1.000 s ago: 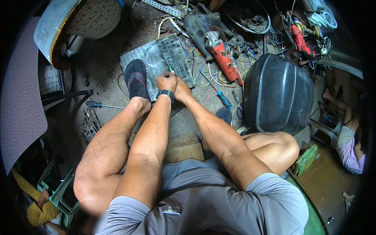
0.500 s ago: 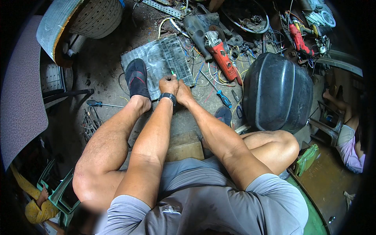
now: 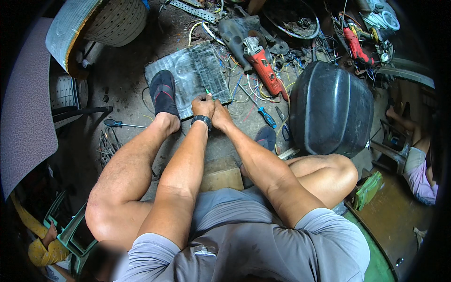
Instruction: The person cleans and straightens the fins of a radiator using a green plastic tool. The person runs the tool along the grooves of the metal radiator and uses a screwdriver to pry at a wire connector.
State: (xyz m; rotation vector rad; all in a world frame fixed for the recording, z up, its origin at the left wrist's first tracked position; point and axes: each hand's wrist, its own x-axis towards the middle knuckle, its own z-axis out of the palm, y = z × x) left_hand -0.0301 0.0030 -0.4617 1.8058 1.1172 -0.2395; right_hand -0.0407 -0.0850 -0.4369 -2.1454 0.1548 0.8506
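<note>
Just past the near edge of a grey ridged metal panel (image 3: 188, 70), my two hands are pressed together. My left hand (image 3: 202, 106), with a dark watch (image 3: 202, 121) on its wrist, is closed, its fingers curled. Against it lies my right hand (image 3: 220, 115), also closed. A thin green wire (image 3: 208, 92) pokes out beyond the fingertips; its other end is hidden in the grip. My left foot, in a black shoe (image 3: 163, 91), rests on the panel.
To the right lie a red angle grinder (image 3: 265, 68), a blue-handled screwdriver (image 3: 268, 118) and loose wires. A large black plastic case (image 3: 331, 110) stands beyond them. Another screwdriver (image 3: 112, 123) is on the left. A wooden block (image 3: 221, 177) sits between my legs. Another person's leg (image 3: 408, 123) shows far right.
My hands stay together over the panel's near edge, with only slight finger movement. The whole view has shifted a little.
</note>
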